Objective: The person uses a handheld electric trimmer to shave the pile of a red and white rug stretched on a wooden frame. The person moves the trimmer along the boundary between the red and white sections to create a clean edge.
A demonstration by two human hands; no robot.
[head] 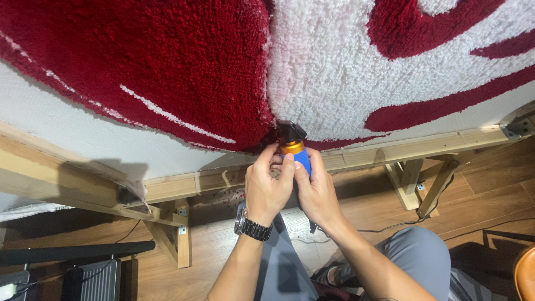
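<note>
At frame centre, left hand (268, 187) and right hand (316, 189) clasping a blue-and-orange trimmer (295, 147), head against red-and-white tufted rug (223, 72), wooden frame (184, 187) below.

Near the middle of the frame, the left hand (268, 187) and right hand (316, 189) together grip a small tool (295, 147) with a black head, orange collar and blue body, its head pressed against the lower edge of a red and white tufted rug (234, 67) stretched on a wooden frame (184, 187). A wristwatch (252, 227) sits on the left wrist; wooden floor (490, 189) lies below
</note>
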